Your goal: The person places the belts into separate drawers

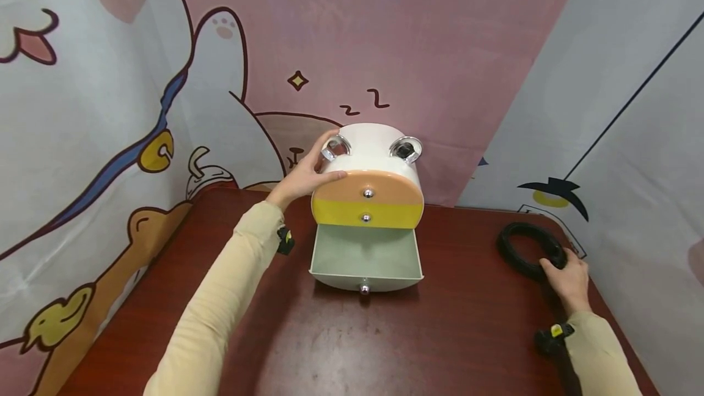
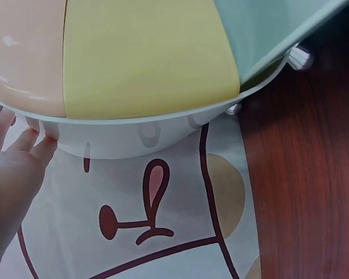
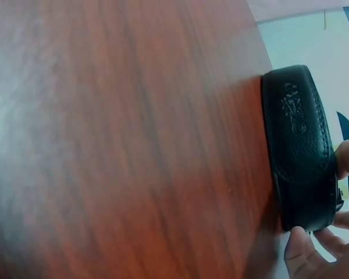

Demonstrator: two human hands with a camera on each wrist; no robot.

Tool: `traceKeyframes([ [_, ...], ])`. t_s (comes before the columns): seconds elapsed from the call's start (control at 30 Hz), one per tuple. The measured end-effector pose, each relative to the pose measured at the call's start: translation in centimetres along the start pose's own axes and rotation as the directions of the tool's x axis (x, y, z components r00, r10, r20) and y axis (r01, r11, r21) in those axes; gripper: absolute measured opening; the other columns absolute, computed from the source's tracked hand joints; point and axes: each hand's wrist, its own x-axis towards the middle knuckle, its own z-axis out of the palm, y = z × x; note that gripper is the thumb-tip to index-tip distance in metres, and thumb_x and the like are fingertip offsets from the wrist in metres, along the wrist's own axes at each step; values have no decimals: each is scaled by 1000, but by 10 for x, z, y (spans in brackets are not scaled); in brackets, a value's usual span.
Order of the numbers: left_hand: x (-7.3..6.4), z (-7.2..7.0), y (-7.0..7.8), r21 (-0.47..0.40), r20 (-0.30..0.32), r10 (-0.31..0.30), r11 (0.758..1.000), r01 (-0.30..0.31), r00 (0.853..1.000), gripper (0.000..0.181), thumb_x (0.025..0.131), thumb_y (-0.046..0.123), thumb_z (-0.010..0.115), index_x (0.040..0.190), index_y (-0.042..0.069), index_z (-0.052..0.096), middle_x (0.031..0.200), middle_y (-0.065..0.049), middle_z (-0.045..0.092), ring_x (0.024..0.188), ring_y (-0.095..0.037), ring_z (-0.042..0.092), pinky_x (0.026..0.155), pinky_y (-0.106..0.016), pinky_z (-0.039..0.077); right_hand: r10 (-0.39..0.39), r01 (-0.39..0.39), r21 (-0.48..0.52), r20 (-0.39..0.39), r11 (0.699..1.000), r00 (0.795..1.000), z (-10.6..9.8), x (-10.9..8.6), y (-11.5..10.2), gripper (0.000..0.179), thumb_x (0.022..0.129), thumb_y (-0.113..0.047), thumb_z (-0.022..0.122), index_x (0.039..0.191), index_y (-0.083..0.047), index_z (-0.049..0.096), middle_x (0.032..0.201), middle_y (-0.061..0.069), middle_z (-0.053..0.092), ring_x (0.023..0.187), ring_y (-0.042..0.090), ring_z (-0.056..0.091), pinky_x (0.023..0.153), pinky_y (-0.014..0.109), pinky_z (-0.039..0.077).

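Note:
A small frog-shaped drawer box (image 1: 370,145) stands at the middle of the table, with a white body and silver-rimmed eyes. Its orange and yellow drawers are closed, while the pale green bottom drawer (image 1: 365,249) is pulled out with nothing visible inside. My left hand (image 1: 302,177) rests on the box's upper left side, thumb at the front edge and fingers near one eye. In the left wrist view, the extended fingers (image 2: 32,142) touch the white side wall. At the right, my right hand (image 1: 569,277) grips a coiled black leather belt (image 3: 299,133), with stitching and embossing visible.
The dark red wooden table (image 1: 440,329) carries both things. Printed cartoon cloth (image 1: 440,47) hangs behind the table and along its left and right sides. A small black device (image 1: 285,241) is strapped on each wrist.

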Motion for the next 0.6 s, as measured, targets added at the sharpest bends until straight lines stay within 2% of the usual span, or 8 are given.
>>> traceKeyframes([
  [0.17,-4,-2,11,-12,15,-5,1000,5,1000,87,88,18,73,154,28,18,151,-3,29,122,-27,47,101,-47,37,13,-13,-12,28,1000,1000,1,1,-5,69,97,-27,48,148,8,18,136,44,29,122,58,30,98,64,25],
  [0.33,-9,-3,23,-29,41,-4,1000,5,999,85,89,16,72,154,23,17,151,-11,30,125,-31,44,102,-50,35,59,-57,-38,53,998,997,3,1,-10,74,97,-32,45,150,8,10,137,45,28,122,59,31,99,65,24],
  [0.4,-8,-3,21,-31,40,-8,999,9,999,85,89,17,72,154,25,17,148,-11,34,121,-30,47,100,-49,37,64,-61,-43,52,997,997,4,1,-11,75,97,-34,46,148,10,12,135,44,32,121,58,33,99,64,25],
  [0.47,-6,-4,16,-24,40,-11,1000,12,999,86,89,18,72,154,29,17,146,-10,37,118,-28,49,99,-46,39,63,-61,-43,41,997,997,7,-1,-13,75,96,-34,47,147,12,17,128,43,42,117,58,38,98,64,26],
  [0.53,-3,-4,10,-18,38,-10,1000,11,999,86,89,19,73,153,32,18,144,-8,40,114,-25,52,97,-44,41,56,-56,-33,24,998,998,9,-2,-15,73,96,-34,49,145,12,22,114,39,54,113,57,43,97,63,28],
  [0.6,-1,-5,5,-15,34,-5,1000,5,999,86,88,19,73,153,35,19,142,-7,42,111,-23,54,95,-43,42,44,-44,-27,10,999,999,12,-4,-16,71,96,-34,50,144,12,26,98,34,61,107,55,48,95,63,30],
])
